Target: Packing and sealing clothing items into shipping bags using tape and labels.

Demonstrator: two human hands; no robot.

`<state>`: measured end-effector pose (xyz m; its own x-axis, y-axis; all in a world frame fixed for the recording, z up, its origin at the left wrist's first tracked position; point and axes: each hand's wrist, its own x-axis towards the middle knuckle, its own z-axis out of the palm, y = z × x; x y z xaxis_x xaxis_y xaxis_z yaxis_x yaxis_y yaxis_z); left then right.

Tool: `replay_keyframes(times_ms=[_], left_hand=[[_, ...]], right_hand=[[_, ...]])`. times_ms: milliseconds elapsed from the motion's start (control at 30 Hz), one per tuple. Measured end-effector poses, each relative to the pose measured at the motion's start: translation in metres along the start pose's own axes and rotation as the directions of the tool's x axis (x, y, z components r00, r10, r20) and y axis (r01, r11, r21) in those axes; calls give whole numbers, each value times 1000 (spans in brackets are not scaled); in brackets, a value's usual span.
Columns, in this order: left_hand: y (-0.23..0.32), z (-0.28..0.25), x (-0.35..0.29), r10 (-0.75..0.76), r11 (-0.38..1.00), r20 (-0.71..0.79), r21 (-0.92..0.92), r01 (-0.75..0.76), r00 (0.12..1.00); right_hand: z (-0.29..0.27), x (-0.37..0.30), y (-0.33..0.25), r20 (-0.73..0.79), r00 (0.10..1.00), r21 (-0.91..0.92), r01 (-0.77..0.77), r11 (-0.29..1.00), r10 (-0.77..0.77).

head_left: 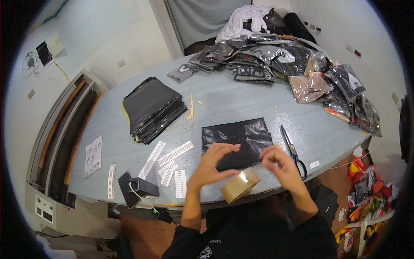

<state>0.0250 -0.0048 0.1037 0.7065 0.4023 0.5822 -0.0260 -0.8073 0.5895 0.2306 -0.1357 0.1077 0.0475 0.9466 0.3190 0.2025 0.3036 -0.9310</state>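
A black plastic mailing bag (237, 140) lies flat on the table in front of me, its surface creased and glossy. My left hand (212, 166) is over its left part, thumb and fingers spread apart with nothing between them. Over the bag's near right corner is my right hand (280, 166), its fingers bent in toward the thumb; whatever they may hold is too small to tell. Between my hands, at the near table edge, a roll of brown packing tape (240, 185) stands tilted on its side. My left thumb comes close to the roll.
Black-handled scissors (292, 151) lie right of the bag. A stack of black bags (155, 108) sits at left, above label strips (176, 153), a phone (128, 190) and a black box (144, 187). Bagged garments (258, 60) pile along the far edge.
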Motion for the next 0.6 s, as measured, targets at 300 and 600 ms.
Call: replay_keyframes(times_ms=[300,600], left_hand=[[-163,-1,-28,-477,852,-61,215,478,877],[-184,-2,-31,-706,679,55,333,654,706]], right_hand=[[-71,84,134,-42,992,-570,73,818,-118],[-90,101,171,-5,990,-328,-134,935,140]])
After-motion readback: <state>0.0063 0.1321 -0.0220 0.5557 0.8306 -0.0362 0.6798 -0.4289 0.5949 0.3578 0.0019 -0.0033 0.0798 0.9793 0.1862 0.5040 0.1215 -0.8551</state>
